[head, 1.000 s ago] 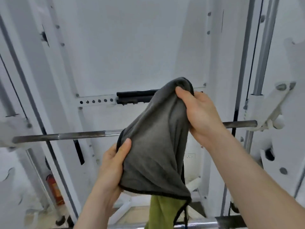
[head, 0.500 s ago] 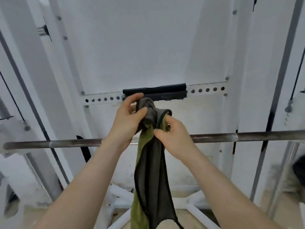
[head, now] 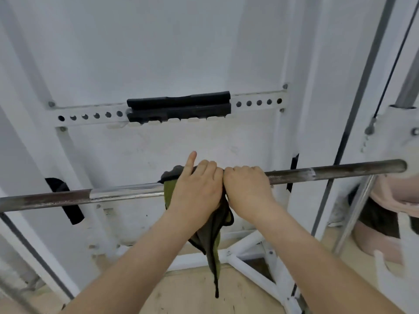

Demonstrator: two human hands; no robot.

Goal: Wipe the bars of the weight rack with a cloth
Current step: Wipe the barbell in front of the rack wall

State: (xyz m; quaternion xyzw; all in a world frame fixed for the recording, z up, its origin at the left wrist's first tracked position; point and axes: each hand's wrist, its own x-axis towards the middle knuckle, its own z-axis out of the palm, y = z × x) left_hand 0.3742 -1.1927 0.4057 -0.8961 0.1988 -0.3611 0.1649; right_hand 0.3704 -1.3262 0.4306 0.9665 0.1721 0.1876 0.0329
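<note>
A long steel bar [head: 328, 172] runs across the white weight rack at chest height. A grey and green cloth [head: 214, 243] is draped over the bar's middle, its tail hanging down below. My left hand [head: 196, 189] presses the cloth onto the bar, with the index finger pointing up. Right beside it, my right hand [head: 247, 188] is closed over the bar and the cloth's right edge. The two hands touch each other.
A white perforated crossbeam [head: 90, 115] with a black pad [head: 179, 106] sits behind and above the bar. White uprights and cables stand at right [head: 353, 109]. White base struts [head: 247, 250] lie on the wooden floor. A person in pink [head: 394, 200] is reflected at far right.
The cloth was held up in front of the bar; now both hands have lowered it onto the bar and grip it there. The view has tilted downward.
</note>
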